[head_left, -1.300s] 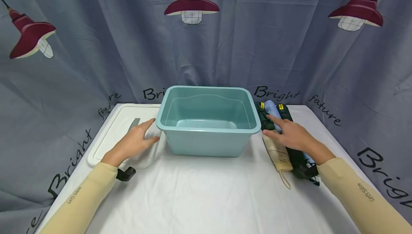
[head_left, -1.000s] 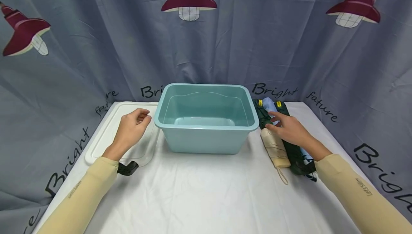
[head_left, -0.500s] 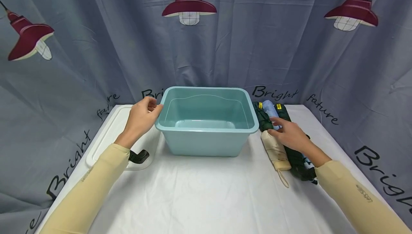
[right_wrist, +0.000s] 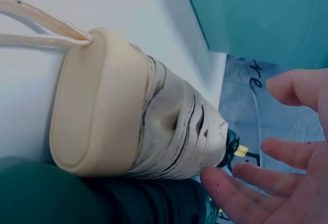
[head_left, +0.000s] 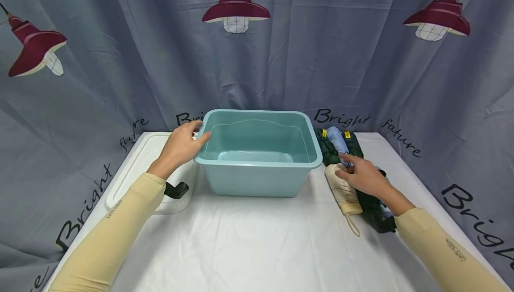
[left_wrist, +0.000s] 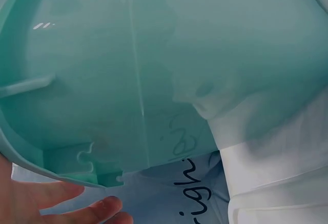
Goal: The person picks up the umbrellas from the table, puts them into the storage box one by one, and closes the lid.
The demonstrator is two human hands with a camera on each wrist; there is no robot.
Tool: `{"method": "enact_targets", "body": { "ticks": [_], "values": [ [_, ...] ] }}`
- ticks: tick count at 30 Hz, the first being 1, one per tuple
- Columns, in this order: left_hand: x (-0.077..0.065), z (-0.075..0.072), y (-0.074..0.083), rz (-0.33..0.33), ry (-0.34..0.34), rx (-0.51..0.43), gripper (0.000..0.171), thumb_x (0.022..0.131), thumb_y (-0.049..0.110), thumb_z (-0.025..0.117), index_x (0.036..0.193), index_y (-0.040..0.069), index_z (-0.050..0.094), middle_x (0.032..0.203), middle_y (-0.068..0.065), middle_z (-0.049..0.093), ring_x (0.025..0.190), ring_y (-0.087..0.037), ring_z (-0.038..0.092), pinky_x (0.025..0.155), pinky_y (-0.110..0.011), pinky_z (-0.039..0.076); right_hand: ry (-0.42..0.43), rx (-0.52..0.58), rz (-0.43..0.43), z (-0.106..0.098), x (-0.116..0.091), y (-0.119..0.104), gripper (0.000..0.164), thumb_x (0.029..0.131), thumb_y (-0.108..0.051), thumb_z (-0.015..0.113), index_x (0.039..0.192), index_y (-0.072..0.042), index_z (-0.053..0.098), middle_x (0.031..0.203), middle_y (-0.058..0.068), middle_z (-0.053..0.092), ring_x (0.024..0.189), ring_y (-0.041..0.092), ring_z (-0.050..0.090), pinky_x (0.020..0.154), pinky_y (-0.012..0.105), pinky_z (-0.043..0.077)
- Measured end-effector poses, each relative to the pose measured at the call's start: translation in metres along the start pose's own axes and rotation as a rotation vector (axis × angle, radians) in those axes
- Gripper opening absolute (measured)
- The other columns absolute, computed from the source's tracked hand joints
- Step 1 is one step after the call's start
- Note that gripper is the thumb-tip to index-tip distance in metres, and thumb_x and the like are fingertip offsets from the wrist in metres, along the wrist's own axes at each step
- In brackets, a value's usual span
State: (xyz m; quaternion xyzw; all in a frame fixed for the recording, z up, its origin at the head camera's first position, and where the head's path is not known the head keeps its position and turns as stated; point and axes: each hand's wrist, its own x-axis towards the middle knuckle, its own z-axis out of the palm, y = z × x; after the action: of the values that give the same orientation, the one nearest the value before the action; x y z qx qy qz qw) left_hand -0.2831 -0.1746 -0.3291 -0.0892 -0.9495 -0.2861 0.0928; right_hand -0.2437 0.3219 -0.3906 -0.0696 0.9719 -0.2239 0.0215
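A teal plastic storage box stands in the middle of the table. My left hand is at its left rim, thumb over the edge and fingers outside. Below that rim the left fingers show in the left wrist view. My right hand hovers over a bundle of folded umbrellas, fingers spread and holding nothing. The beige folded umbrella with a cord loop lies nearest, its flat-ended handle plain in the right wrist view. Dark green and light blue folded umbrellas lie beside it, partly hidden by the hand.
Left of the box lies a white lid, partly under my left forearm. White cloth covers the table. A grey curtain with printed lamps encloses the back and sides.
My left hand has moved from over the lid to the right, onto the box's left rim. The right hand has stayed over the umbrellas, shifting slightly toward me. The box stands in place.
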Motion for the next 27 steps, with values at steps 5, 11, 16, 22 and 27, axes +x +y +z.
{"method": "enact_targets", "body": {
  "ticks": [5, 11, 16, 22, 27],
  "values": [
    [0.002, 0.000, 0.001, 0.001, -0.031, 0.020, 0.073, 0.100, 0.059, 0.047, 0.154, 0.011, 0.042, 0.144, -0.019, 0.055, 0.127, -0.037, 0.056, 0.100, -0.056, 0.045, -0.008, -0.047, -0.010, 0.003, -0.002, 0.002, 0.068, 0.098, -0.034, 0.063, 0.149, 0.007, 0.042, 0.124, 0.028, 0.062, 0.091, 0.029, 0.063, 0.070, 0.041, 0.051],
    [0.004, 0.002, 0.002, -0.023, -0.077, 0.047, 0.075, 0.099, 0.060, 0.046, 0.157, 0.013, 0.037, 0.151, -0.021, 0.047, 0.136, -0.042, 0.047, 0.106, -0.060, 0.039, -0.018, -0.066, -0.002, 0.005, -0.002, 0.000, 0.069, 0.097, -0.033, 0.064, 0.149, 0.005, 0.042, 0.099, 0.016, 0.066, 0.079, 0.022, 0.058, 0.062, 0.036, 0.044],
    [0.004, 0.003, 0.003, -0.040, -0.092, 0.074, 0.072, 0.099, 0.052, 0.049, 0.158, 0.014, 0.035, 0.154, -0.020, 0.045, 0.138, -0.042, 0.046, 0.106, -0.061, 0.039, -0.030, -0.078, -0.011, 0.007, 0.000, -0.001, 0.068, 0.096, -0.033, 0.065, 0.148, 0.005, 0.042, 0.080, 0.008, 0.060, 0.070, 0.020, 0.052, 0.058, 0.034, 0.038],
    [0.005, 0.003, 0.005, -0.046, -0.104, 0.103, 0.071, 0.099, 0.047, 0.050, 0.159, 0.013, 0.032, 0.155, -0.021, 0.042, 0.139, -0.043, 0.043, 0.106, -0.062, 0.038, -0.088, -0.083, 0.019, 0.007, 0.005, -0.002, 0.071, 0.093, -0.023, 0.068, 0.150, 0.007, 0.039, 0.083, 0.013, 0.064, 0.073, 0.022, 0.054, 0.065, 0.038, 0.045],
    [0.004, 0.004, 0.006, -0.051, -0.101, 0.110, 0.071, 0.098, 0.046, 0.049, 0.159, 0.013, 0.032, 0.156, -0.022, 0.042, 0.140, -0.044, 0.041, 0.106, -0.063, 0.038, -0.105, -0.107, 0.023, 0.009, 0.010, 0.000, 0.074, 0.085, -0.013, 0.075, 0.146, 0.011, 0.041, 0.106, 0.024, 0.067, 0.086, 0.029, 0.062, 0.067, 0.039, 0.052]
  ]
}}
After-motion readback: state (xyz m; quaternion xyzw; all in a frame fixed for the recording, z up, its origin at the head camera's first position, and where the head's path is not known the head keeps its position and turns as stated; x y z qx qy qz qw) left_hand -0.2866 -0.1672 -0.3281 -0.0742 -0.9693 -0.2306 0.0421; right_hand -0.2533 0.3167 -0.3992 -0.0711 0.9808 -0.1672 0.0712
